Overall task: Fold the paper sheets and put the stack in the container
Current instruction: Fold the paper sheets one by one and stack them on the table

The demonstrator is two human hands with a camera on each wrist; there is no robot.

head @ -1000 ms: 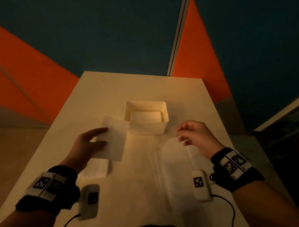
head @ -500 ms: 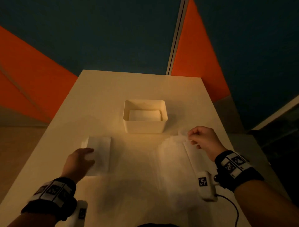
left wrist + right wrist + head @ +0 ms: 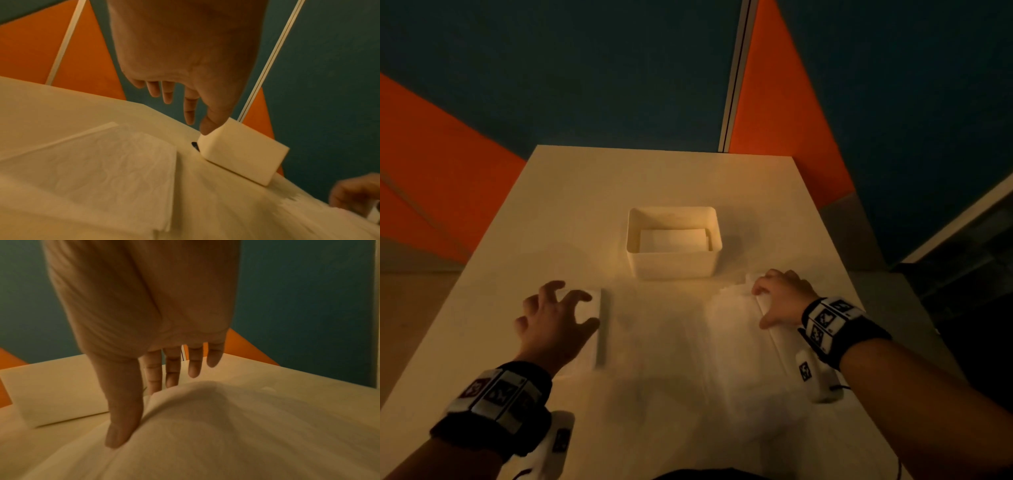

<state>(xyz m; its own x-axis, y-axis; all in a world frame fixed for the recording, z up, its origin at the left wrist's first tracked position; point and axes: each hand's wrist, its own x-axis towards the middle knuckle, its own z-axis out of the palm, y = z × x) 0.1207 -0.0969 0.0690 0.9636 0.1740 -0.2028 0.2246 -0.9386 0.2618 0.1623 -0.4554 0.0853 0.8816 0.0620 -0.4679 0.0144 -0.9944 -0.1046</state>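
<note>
Two hands low over the desk (image 3: 571, 192): left hand (image 3: 554, 320) arched, grip wide, fingertips spread above the folded stack (image 3: 107, 170); right hand (image 3: 780, 298) flat, grip loose, thumb pressing the loose sheet (image 3: 226, 426). Container (image 3: 674, 263) sits just beyond, between them.

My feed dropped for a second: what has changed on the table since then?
The left hand brought its folded sheet down onto the folded stack at the left and has let go. The right hand moved down onto the unfolded sheet. The container stayed put.
</note>
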